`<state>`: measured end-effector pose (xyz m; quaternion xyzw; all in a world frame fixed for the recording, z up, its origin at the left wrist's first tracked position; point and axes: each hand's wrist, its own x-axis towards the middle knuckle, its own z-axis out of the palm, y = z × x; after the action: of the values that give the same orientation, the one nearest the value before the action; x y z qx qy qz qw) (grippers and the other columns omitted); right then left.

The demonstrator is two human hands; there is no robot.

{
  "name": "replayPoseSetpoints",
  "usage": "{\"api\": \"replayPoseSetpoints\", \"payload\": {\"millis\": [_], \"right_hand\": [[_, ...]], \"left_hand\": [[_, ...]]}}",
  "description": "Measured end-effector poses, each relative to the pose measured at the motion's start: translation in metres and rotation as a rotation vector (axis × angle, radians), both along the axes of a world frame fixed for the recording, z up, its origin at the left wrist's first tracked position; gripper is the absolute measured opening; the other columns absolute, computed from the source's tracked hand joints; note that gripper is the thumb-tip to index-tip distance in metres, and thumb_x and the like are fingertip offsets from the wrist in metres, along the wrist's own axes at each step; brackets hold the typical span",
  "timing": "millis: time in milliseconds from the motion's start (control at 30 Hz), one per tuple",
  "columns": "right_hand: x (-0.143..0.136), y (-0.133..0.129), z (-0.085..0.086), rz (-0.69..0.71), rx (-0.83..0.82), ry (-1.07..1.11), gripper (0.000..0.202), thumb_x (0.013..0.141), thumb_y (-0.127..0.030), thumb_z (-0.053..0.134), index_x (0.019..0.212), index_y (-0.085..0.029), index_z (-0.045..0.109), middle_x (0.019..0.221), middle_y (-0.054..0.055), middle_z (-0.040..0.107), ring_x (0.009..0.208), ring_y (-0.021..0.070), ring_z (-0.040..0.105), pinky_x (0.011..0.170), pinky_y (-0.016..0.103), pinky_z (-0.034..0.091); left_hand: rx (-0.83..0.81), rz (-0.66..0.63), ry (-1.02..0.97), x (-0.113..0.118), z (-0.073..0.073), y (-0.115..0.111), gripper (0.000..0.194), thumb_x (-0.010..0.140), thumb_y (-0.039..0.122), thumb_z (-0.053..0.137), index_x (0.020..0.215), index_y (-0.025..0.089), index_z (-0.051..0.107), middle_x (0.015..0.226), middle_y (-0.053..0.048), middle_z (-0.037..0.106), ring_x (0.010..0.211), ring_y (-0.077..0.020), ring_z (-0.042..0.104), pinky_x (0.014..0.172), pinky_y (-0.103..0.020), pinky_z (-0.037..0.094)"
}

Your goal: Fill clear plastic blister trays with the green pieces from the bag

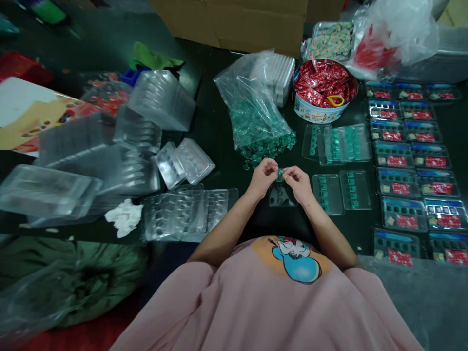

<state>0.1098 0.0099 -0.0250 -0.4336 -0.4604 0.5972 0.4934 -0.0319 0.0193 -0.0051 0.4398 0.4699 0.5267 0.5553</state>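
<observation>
My left hand point(263, 176) and my right hand point(297, 181) meet near the middle, fingers pinched on a small green piece point(280, 173) between them. Just below the fingertips lies a clear tray point(281, 196) with small round hollows. Beyond my hands, loose green pieces point(260, 146) spill from an open plastic bag point(252, 92). To the right of my right hand sit two clear trays, a nearer one point(331, 195) and a farther one point(360, 190), each with a column of green pieces.
Filled trays point(400, 183) with red packets stand in rows at the right. A round tin point(318, 114) holds red packets. Clear trays point(183, 214) overlap at the left, near crumpled tissue point(124, 218) and stacked plastic lids point(161, 97). A cardboard box point(241, 24) stands at the back.
</observation>
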Motion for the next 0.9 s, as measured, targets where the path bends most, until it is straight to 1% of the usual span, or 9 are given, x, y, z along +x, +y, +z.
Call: {"api": "replayPoseSetpoints", "payload": {"millis": [133,233,367,467,533,667,733,800,900], "right_hand": [[-0.002,0.004,0.0,-0.017,-0.028,0.013,0.025,0.069,-0.037,0.076,0.078,-0.022,0.058,0.073,-0.004,0.057,0.066,0.0109,0.048,0.066,0.025,0.041],[-0.004,0.005,0.0,-0.053,-0.04,0.019,0.028,0.067,-0.037,0.076,0.075,-0.022,0.054,0.073,-0.004,0.056,0.065,0.0105,0.048,0.065,0.025,0.041],[-0.009,0.006,0.0,-0.074,-0.092,0.149,0.033,0.064,-0.033,0.076,0.072,-0.022,0.046,0.072,-0.005,0.052,0.065,0.0093,0.047,0.065,0.024,0.04],[-0.012,0.006,0.002,-0.04,-0.191,0.298,0.039,0.06,-0.03,0.076,0.069,-0.022,0.039,0.067,-0.007,0.046,0.06,0.0076,0.04,0.059,0.022,0.036],[-0.013,0.006,0.005,-0.004,-0.258,0.36,0.042,0.058,-0.03,0.077,0.068,-0.023,0.037,0.065,-0.007,0.043,0.057,0.0075,0.036,0.055,0.022,0.033],[-0.008,0.004,0.007,0.043,-0.304,0.421,0.045,0.058,-0.03,0.078,0.069,-0.023,0.035,0.064,-0.007,0.039,0.055,0.0072,0.034,0.052,0.022,0.031],[-0.005,0.005,0.007,0.066,-0.297,0.424,0.044,0.061,-0.031,0.077,0.071,-0.024,0.035,0.064,-0.008,0.037,0.054,0.0073,0.034,0.051,0.022,0.032],[-0.001,0.007,0.006,0.067,-0.277,0.414,0.043,0.063,-0.032,0.076,0.072,-0.024,0.035,0.064,-0.008,0.037,0.054,0.0075,0.035,0.052,0.022,0.034],[0.0,0.011,0.003,0.045,-0.269,0.412,0.043,0.064,-0.032,0.077,0.073,-0.024,0.036,0.064,-0.007,0.041,0.054,0.0078,0.039,0.053,0.023,0.036]], "left_hand": [[0.008,-0.004,0.004,-0.001,0.002,0.002,0.023,0.063,0.012,0.064,0.083,0.019,0.054,0.071,0.005,0.053,0.066,-0.0086,0.05,0.065,-0.022,0.039],[-0.013,0.014,0.004,-0.001,-0.001,0.002,0.022,0.062,0.012,0.065,0.081,0.019,0.056,0.072,0.004,0.054,0.067,-0.0087,0.051,0.066,-0.022,0.04],[-0.026,0.025,0.01,-0.001,-0.007,0.001,0.024,0.061,0.011,0.065,0.084,0.018,0.062,0.072,0.004,0.056,0.068,-0.0087,0.052,0.067,-0.022,0.04],[-0.008,0.036,0.017,0.0,-0.01,0.002,0.025,0.061,0.012,0.065,0.085,0.018,0.065,0.072,0.004,0.057,0.068,-0.0088,0.053,0.067,-0.022,0.041],[0.001,0.045,0.027,-0.001,-0.011,0.005,0.024,0.061,0.013,0.066,0.084,0.018,0.066,0.072,0.003,0.058,0.068,-0.009,0.053,0.067,-0.023,0.042],[-0.001,0.074,0.015,-0.002,-0.011,0.01,0.023,0.061,0.014,0.068,0.083,0.017,0.066,0.072,0.003,0.059,0.068,-0.0093,0.055,0.067,-0.023,0.044],[-0.061,0.091,-0.062,-0.001,-0.01,0.01,0.023,0.06,0.016,0.071,0.083,0.018,0.065,0.072,0.003,0.058,0.066,-0.0087,0.054,0.065,-0.023,0.044],[-0.167,0.085,-0.202,-0.001,-0.009,0.008,0.026,0.06,0.017,0.073,0.082,0.019,0.061,0.073,0.003,0.057,0.064,-0.0079,0.054,0.061,-0.022,0.045],[-0.292,0.022,-0.409,-0.001,-0.008,0.004,0.031,0.06,0.017,0.076,0.082,0.021,0.054,0.075,0.003,0.058,0.063,-0.008,0.056,0.057,-0.02,0.044]]}}
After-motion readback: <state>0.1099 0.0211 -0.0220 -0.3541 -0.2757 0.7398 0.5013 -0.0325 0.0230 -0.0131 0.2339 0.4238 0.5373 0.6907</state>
